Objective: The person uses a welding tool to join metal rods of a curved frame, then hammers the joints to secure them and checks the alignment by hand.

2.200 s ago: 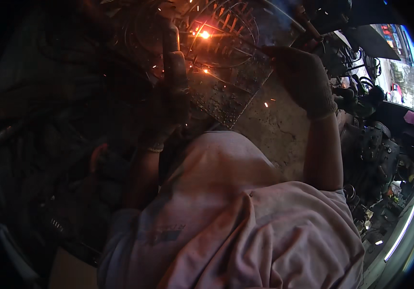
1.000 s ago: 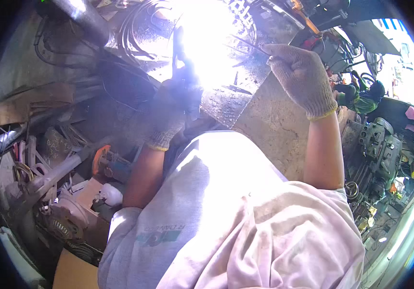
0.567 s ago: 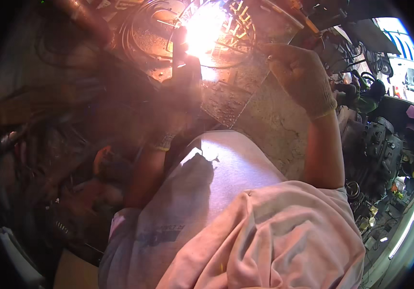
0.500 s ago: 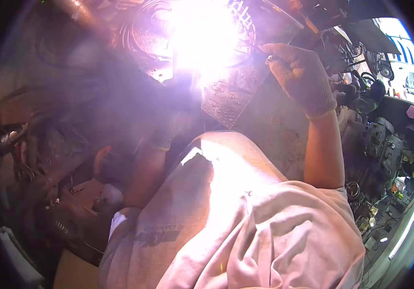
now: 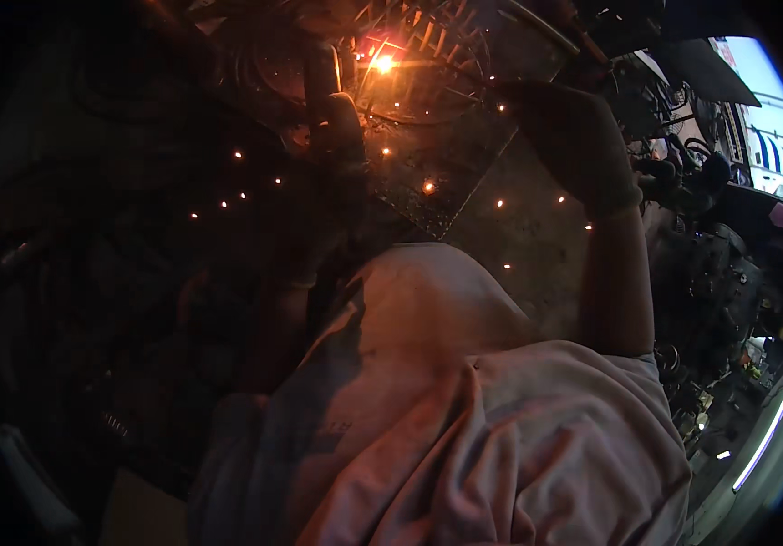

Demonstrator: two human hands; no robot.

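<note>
A small orange glow [image 5: 383,64] burns at the top centre, beside a round metal piece with a ribbed rim [image 5: 428,35]. Left of the glow stands a dark bar-like piece [image 5: 321,71]. My gloved left hand [image 5: 339,136] is closed at its lower end, the fingers mostly lost in shadow. On the right, my gloved right hand [image 5: 566,136] reaches in beside the metal piece, forefinger and thumb drawn together. A thin line runs toward its fingertips; darkness hides what they hold. Below the glow lies a rough metal plate [image 5: 432,187], its corner pointing at me.
Several sparks are scattered over the plate and floor [image 5: 537,241]. Machine parts [image 5: 715,255] crowd the right side, near a lit tube [image 5: 771,423]. A bright opening [image 5: 774,127] shows at the upper right. My cloth-covered lap [image 5: 437,300] fills the lower middle.
The blinding white glare has shrunk to a small orange glow, and the scene has gone dark. Loose sparks now show. Both hands stay in nearly the same places.
</note>
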